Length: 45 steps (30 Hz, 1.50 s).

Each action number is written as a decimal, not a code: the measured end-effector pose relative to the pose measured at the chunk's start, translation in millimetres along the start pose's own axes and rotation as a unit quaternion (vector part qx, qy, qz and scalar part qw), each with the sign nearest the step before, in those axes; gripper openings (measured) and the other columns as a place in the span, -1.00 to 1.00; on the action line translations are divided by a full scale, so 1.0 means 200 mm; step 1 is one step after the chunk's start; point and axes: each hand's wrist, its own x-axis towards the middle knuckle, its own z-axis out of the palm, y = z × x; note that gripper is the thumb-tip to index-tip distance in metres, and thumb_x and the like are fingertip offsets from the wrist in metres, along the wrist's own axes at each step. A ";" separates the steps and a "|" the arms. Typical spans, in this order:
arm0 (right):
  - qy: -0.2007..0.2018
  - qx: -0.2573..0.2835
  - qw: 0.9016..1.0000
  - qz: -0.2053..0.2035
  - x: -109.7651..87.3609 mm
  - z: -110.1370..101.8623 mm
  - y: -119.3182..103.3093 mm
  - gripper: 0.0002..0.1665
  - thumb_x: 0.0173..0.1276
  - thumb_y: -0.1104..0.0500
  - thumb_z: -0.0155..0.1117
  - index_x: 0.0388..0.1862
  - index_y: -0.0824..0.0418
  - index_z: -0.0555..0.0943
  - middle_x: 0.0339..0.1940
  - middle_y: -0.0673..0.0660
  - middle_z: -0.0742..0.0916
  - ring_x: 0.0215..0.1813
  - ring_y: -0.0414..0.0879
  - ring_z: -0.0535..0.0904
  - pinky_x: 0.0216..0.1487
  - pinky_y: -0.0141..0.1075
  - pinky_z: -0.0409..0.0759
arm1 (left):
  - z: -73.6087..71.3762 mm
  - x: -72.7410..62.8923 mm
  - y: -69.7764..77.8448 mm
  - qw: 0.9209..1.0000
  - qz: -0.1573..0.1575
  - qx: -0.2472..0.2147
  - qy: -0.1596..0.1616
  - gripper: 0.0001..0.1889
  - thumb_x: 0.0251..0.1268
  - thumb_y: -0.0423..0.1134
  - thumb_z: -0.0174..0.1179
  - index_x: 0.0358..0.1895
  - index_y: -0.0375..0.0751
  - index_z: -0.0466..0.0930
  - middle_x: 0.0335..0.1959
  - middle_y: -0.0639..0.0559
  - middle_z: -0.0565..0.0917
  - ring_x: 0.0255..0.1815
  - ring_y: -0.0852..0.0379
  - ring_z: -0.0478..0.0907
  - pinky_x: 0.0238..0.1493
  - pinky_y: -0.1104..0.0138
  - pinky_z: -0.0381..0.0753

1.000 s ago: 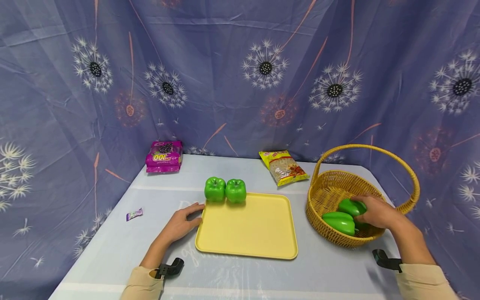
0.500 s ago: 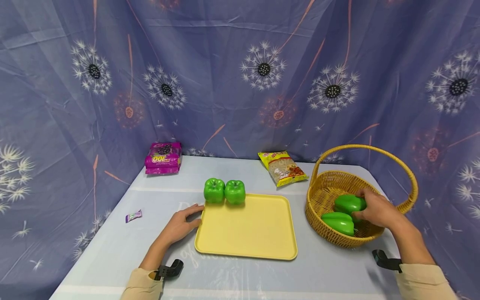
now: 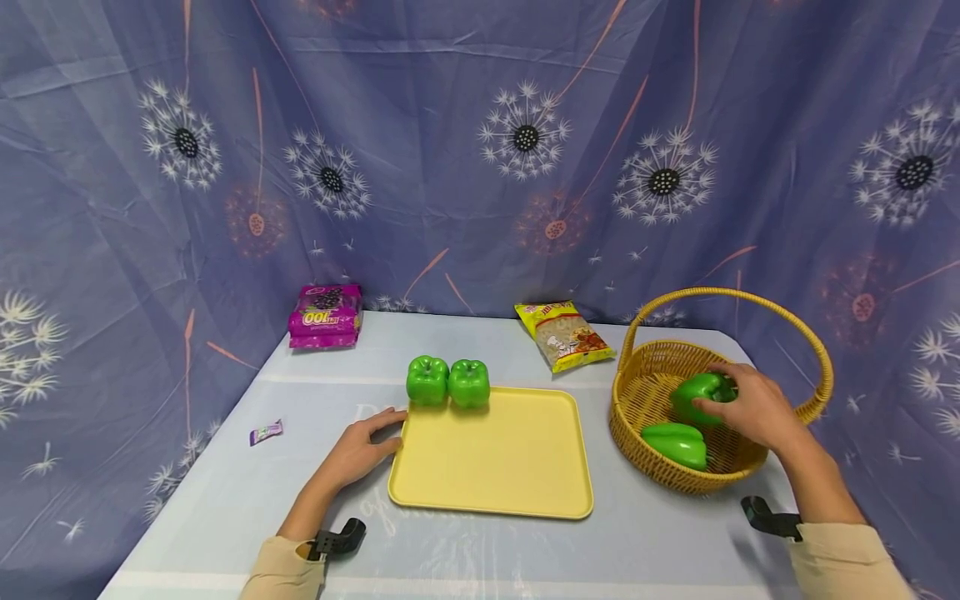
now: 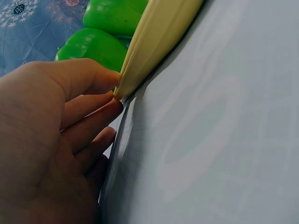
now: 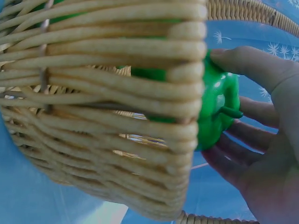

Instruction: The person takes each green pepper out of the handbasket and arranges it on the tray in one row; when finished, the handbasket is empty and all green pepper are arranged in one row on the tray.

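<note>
My right hand (image 3: 753,408) grips a green bell pepper (image 3: 697,398) inside the wicker basket (image 3: 628,429). In the right wrist view, the thumb lies at the top of the pepper (image 5: 218,105) and the fingers come round its far side, with the stem facing the palm. Another green bell pepper (image 3: 675,445) lies on its side in the basket. My left hand (image 3: 362,446) rests at the left edge of a yellow tray (image 3: 491,454), its fingertips touching the rim, as the left wrist view also shows. Two green bell peppers (image 3: 427,382) stand side by side at the tray's far left corner.
The basket's tall arched handle (image 3: 750,296) rises over the right hand. At the back are a purple snack packet (image 3: 326,317) and a yellow food bag (image 3: 564,335). A small purple wrapped candy (image 3: 266,432) lies at the left. A patterned curtain (image 3: 420,167) hangs behind the table.
The right hand has drawn its pepper up slightly from the other one in the basket and tilted it, so its stem end shows. The left hand stays at the tray.
</note>
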 end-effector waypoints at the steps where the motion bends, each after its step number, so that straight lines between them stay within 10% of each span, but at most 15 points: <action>1: 0.004 0.002 1.000 0.001 0.00 0.00 0.00 -0.02 0.15 -0.28 0.36 0.31 0.37 0.37 0.08 0.44 0.49 -0.13 0.23 0.47 -0.39 -0.13 0.51 | 0.00 0.00 0.00 1.000 0.000 -0.001 0.000 -0.52 0.26 -0.18 0.23 0.27 -0.07 0.52 0.35 -0.19 0.38 0.38 -0.23 0.23 0.33 -0.17 0.13; 45: 0.063 0.053 0.992 -0.096 0.13 0.06 -0.23 -0.25 0.18 -0.15 0.41 0.30 0.15 0.50 0.25 0.17 0.48 0.10 0.18 0.45 -0.12 0.13 0.50 | 0.01 0.00 0.00 1.000 -0.015 -0.012 -0.003 -0.53 0.25 -0.18 0.24 0.27 -0.03 0.53 0.35 -0.14 0.38 0.40 -0.18 0.22 0.35 -0.15 0.11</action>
